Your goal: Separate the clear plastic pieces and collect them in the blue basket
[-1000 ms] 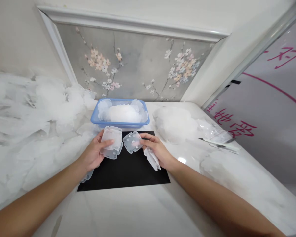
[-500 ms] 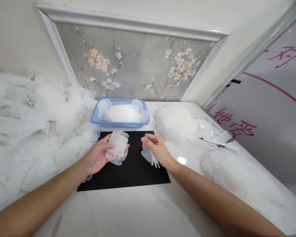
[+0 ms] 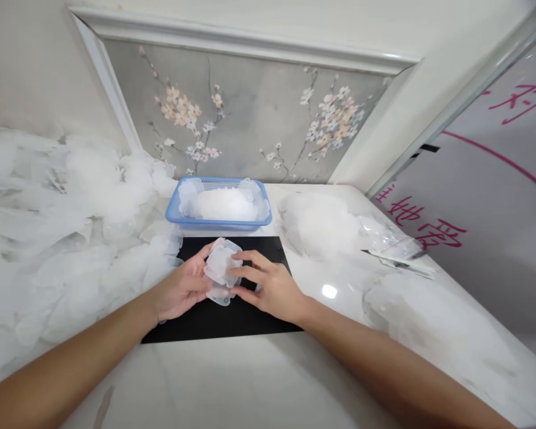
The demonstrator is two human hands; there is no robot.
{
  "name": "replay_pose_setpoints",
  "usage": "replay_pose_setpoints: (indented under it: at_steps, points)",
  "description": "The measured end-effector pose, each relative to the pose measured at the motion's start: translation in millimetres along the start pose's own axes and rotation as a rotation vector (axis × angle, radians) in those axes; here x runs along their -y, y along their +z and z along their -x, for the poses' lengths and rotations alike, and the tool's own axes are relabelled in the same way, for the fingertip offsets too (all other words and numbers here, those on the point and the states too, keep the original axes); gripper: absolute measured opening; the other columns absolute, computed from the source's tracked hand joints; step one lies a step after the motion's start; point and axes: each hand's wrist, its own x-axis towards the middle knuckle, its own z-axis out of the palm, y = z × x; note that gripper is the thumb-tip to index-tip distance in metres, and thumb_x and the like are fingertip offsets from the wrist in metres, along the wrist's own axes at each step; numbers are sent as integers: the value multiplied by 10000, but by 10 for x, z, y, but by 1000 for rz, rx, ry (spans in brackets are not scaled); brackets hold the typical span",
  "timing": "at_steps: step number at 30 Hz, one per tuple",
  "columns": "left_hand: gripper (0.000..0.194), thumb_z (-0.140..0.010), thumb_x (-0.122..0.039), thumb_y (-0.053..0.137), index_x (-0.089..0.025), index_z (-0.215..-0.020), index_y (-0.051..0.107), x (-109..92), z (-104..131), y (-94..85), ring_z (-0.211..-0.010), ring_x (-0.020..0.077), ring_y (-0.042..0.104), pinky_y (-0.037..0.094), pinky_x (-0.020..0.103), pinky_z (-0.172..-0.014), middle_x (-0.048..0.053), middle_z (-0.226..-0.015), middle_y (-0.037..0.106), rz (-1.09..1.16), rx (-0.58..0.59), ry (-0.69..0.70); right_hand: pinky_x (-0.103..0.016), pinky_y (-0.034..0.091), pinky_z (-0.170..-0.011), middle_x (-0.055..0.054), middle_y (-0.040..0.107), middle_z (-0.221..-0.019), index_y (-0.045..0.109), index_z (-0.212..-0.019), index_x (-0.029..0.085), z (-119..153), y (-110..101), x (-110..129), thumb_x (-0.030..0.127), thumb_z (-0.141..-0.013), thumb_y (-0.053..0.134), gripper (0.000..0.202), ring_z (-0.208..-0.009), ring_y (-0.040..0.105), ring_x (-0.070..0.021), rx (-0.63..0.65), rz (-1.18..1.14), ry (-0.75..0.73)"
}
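Note:
Over the black mat (image 3: 192, 328), my left hand (image 3: 185, 289) grips a small stack of thin, frosted translucent plastic pieces (image 3: 220, 268) with rounded, notched edges. Its thumb lies along the near left side and its fingers go behind. My right hand (image 3: 272, 286) meets the same stack from the right. Its fingers are slightly spread, with the tips on the top face and right edge of the pieces. How many pieces lie between the hands cannot be made out. Part of the right hand's grasp is hidden under its palm.
A blue plastic basket (image 3: 218, 225) holding similar pieces stands behind the mat. A large heap of translucent pieces (image 3: 62, 238) covers the left side. Another pale pile (image 3: 319, 223) lies right of the basket, near clear plastic bags (image 3: 386, 235). A wall and a whiteboard (image 3: 495, 208) border the table.
My right hand has moved left, bringing its fanned pieces to the stack in my left hand, and its fingers have spread over them. My left hand has shifted slightly right.

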Motion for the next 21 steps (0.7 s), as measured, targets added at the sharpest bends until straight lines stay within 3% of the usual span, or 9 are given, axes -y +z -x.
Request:
replay_pose_setpoints:
  at_steps: [2,5,7,9,12,14,18,21]
  points:
    - [788,-703,-66,753,-331,-1388,467,14,0,-14,-1115,207,624,513,381,-979,19,-1186,653,-20,7,1,-290,536,-630,-75,650,-1277,681,-1100,277,-9,-6,0,323,-933,592,195,-860,695,-183,-2,-10,-42]
    - [753,-759,-125,758,-346,-1408,448,29,5,-15,-1116,189,624,517,324,-945,15,-1184,658,-76,4,-7,-303,549,-688,-84,665,-1274,660,-1149,264,-19,-2,13,375,-886,661,285,-996,692,-225,-15,-26,-35]
    - [745,-786,-153,753,-362,-1424,430,34,8,6,-1123,186,623,518,307,-929,13,-1197,660,-108,-12,-17,-316,545,-699,-89,674,-1259,662,-1153,263,-19,8,30,403,-843,707,343,-991,690,-236,-23,-46,2]
    - [725,-799,-169,748,-366,-1421,433,34,1,38,-1131,196,627,517,324,-937,18,-1214,663,-118,-50,-27,-315,528,-687,-80,695,-1212,693,-1077,260,-18,13,47,374,-863,676,243,-921,693,-222,-45,-113,58]
    - [654,-793,-169,748,-326,-1371,486,25,-26,82,-1114,215,650,515,356,-960,35,-1180,692,-123,-136,-38,-294,464,-599,-43,736,-914,707,-915,242,-38,-7,42,358,-914,588,166,-688,640,-170,-137,-333,264]
    - [629,-772,-155,754,-285,-1338,513,14,-46,92,-1108,229,662,511,372,-977,50,-1142,718,-135,-172,-45,-283,417,-558,-10,676,-721,681,-844,229,-71,-38,4,413,-899,597,209,-591,561,-150,-229,-510,431]
    - [601,-734,-126,755,-244,-1290,559,-9,-62,71,-1137,257,663,504,406,-1006,69,-1145,737,-150,-194,-41,-270,389,-553,19,588,-616,651,-786,215,-147,-108,-121,533,-802,672,319,-592,521,-147,-349,-762,642]
    - [602,-724,-100,742,-244,-1284,571,-23,-58,41,-1229,281,618,496,418,-1030,84,-1235,713,-140,-146,-38,-261,380,-537,35,558,-584,655,-751,209,-173,-137,-199,563,-715,736,365,-589,514,-141,-378,-866,747]
